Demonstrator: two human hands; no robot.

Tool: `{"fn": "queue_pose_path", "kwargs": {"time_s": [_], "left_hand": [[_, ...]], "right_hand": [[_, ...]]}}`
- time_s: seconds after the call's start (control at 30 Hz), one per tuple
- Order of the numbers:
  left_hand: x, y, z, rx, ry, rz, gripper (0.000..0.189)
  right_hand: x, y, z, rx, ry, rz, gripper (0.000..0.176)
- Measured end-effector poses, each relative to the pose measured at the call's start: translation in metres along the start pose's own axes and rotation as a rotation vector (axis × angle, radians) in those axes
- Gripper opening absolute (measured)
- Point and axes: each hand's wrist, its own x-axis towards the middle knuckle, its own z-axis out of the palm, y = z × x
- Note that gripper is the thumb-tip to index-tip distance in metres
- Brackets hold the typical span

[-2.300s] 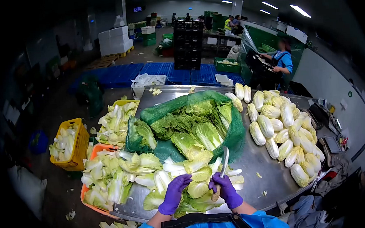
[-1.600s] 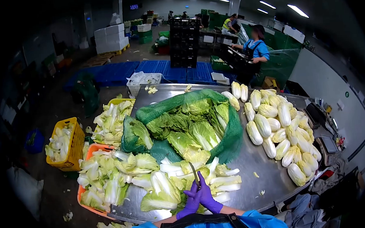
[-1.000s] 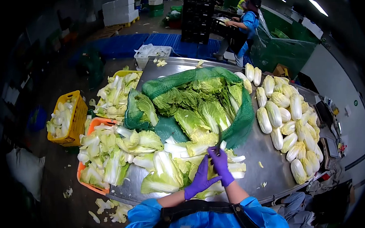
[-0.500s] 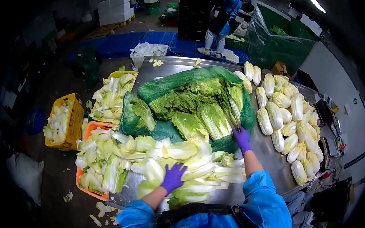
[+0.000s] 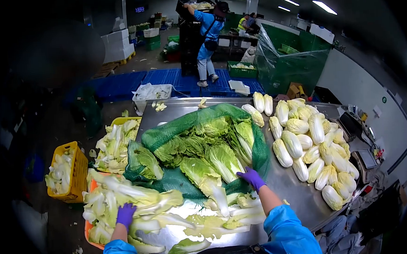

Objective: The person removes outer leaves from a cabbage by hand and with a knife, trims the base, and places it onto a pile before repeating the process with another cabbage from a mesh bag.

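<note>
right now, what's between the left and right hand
Loose cabbage leaves and the lower edge of the green mesh sack, in the head view.

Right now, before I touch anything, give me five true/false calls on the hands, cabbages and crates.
1. The left hand is on the loose leaves. True.
2. The right hand is on the pale cabbage pile. False: it is at the cabbages in the green mesh.
3. The pale cabbage pile is bagged. False: it lies on the metal table.
4. The co-worker is at the black crates. True.
5. The outer yellow crate holds only whole cabbages. False: it holds leaf pieces.
</note>
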Motion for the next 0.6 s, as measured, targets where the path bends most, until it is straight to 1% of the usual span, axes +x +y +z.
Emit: {"fn": "queue_pose_path", "kwargs": {"time_s": [0.07, 0.1, 0.13, 0.17, 0.2, 0.27, 0.33, 0.37, 0.4, 0.43, 0.47, 0.5, 0.53, 0.57, 0.6], "left_hand": [[0.006, -0.026, -0.005, 0.103, -0.065, -0.093, 0.036], [0.009, -0.025, -0.019, 0.18, -0.12, -0.214, 0.036], [0.01, -0.017, -0.039, 0.256, -0.178, -0.333, 0.036], [0.011, -0.001, -0.063, 0.262, -0.198, -0.454, 0.038], [0.02, 0.001, -0.057, 0.265, -0.197, -0.455, 0.038], [0.045, 0.006, -0.035, 0.063, 0.358, -0.348, 0.038], [0.059, 0.069, -0.082, -0.494, 0.528, -0.034, 0.039], [0.076, 0.095, -0.072, -0.506, 0.697, 0.181, 0.041], [0.083, 0.129, -0.079, -0.72, 0.554, 0.214, 0.042], [0.089, 0.165, -0.088, -0.939, 0.411, 0.23, 0.044], [0.097, 0.196, -0.092, -0.978, 0.396, 0.364, 0.044], [0.104, 0.227, -0.095, -1.053, 0.379, 0.452, 0.045], [0.102, 0.26, -0.119, -1.169, 0.174, 0.396, 0.045], [0.111, 0.287, -0.12, -1.252, 0.172, 0.477, 0.046], [0.125, 0.312, -0.115, -1.334, 0.17, 0.559, 0.047]], "right_hand": [[-0.013, -0.023, -0.005, 0.274, -0.171, 0.148, 0.064], [-0.015, -0.027, -0.003, 0.311, -0.148, 0.152, 0.06], [-0.016, -0.029, -0.002, 0.313, -0.151, 0.151, 0.06], [-0.017, -0.03, -0.001, 0.331, -0.134, 0.154, 0.06], [-0.017, -0.032, 0.0, 0.35, -0.115, 0.156, 0.061], [-0.014, -0.025, 0.007, 0.309, -0.086, 0.131, 0.061], [-0.012, -0.02, 0.011, 0.265, -0.053, 0.103, 0.061], [-0.013, -0.019, 0.012, 0.204, -0.026, 0.078, 0.063], [-0.015, -0.02, 0.014, 0.143, 0.001, 0.054, 0.065], [-0.023, -0.033, 0.006, 0.194, -0.042, 0.141, 0.071], [-0.028, -0.034, 0.003, 0.192, -0.039, 0.142, 0.071], [-0.03, -0.034, 0.002, 0.271, -0.062, 0.122, 0.069], [-0.033, -0.036, 0.0, 0.35, -0.084, 0.1, 0.068], [-0.04, -0.042, -0.005, 0.389, -0.11, 0.125, 0.067], [-0.036, -0.035, -0.004, 0.386, -0.103, 0.123, 0.067]]}}
